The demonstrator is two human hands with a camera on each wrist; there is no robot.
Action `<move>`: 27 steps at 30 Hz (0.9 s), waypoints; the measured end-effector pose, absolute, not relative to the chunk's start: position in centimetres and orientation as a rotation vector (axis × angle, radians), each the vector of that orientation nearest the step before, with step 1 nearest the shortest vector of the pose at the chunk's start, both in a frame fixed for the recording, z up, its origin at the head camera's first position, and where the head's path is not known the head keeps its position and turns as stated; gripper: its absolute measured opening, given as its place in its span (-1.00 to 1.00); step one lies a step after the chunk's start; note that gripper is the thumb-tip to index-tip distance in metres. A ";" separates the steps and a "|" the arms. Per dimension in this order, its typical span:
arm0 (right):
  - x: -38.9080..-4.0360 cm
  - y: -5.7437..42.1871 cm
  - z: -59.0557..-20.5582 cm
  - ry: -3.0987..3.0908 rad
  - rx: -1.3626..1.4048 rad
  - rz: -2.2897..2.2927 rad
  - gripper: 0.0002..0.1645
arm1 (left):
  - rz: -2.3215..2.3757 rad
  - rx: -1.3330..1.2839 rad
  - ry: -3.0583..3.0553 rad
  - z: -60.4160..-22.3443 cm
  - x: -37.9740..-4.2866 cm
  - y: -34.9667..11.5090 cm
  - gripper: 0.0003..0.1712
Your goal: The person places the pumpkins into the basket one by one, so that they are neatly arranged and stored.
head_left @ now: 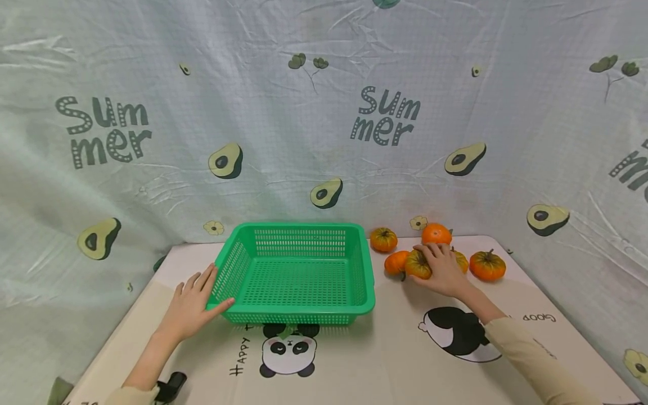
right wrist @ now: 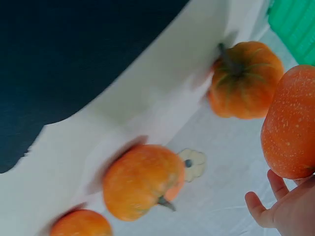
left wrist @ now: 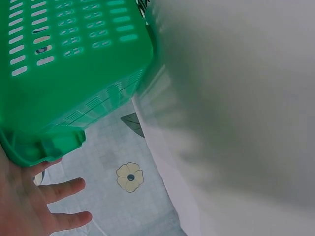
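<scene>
A green slatted plastic basket (head_left: 291, 309) stands on the table with nothing inside. At its left rim rests my left hand (head_left: 189, 304), thumb over the front corner and the other fingers stretched out. In the left wrist view those fingers (left wrist: 64, 191) are straight and spread beside the basket rim (left wrist: 64, 145). My right hand (head_left: 444, 270) holds a small orange-green pumpkin (head_left: 418, 264) to the right of the basket. The right wrist view shows this pumpkin's speckled orange side (right wrist: 290, 123) against the hand, some fingers hidden behind it.
Around the right hand lie more small pumpkins: one at the back (head_left: 383, 239), an orange one (head_left: 395, 263) beside the held one, another orange one (head_left: 436, 233) behind, a partly hidden one (head_left: 460, 262), and one at the far right (head_left: 487, 265). A patterned cloth (head_left: 283, 124) hangs behind the table.
</scene>
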State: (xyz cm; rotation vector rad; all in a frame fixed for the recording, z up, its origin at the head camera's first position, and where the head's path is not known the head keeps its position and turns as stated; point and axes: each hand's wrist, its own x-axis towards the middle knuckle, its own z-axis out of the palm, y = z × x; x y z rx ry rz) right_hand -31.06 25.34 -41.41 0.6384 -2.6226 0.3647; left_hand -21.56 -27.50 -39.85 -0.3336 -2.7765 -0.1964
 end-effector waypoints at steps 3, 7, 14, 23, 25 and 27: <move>-31.0 24.6 -40.9 -2.592 0.675 0.346 -0.21 | -0.206 -0.336 -2.780 -39.7 -21.5 -27.5 -0.01; -31.1 23.8 -40.3 -2.555 0.713 0.336 -0.20 | -0.214 -0.333 -2.787 -39.6 -21.5 -27.4 -0.01; -31.2 22.6 -39.2 -2.549 0.767 0.337 -0.17 | -0.223 -0.325 -2.801 -39.8 -21.6 -27.5 -0.01; -31.3 20.6 -37.7 -2.507 0.852 0.333 -0.10 | -0.237 -0.321 -2.814 -39.9 -21.6 -27.6 -0.01; -31.5 20.2 -37.4 -2.476 0.882 0.342 -0.09 | -0.242 -0.323 -2.815 -39.8 -21.6 -27.6 -0.01; -31.6 19.7 -37.1 -2.454 0.908 0.341 -0.09 | -0.243 -0.326 -2.816 -39.8 -21.6 -27.5 -0.01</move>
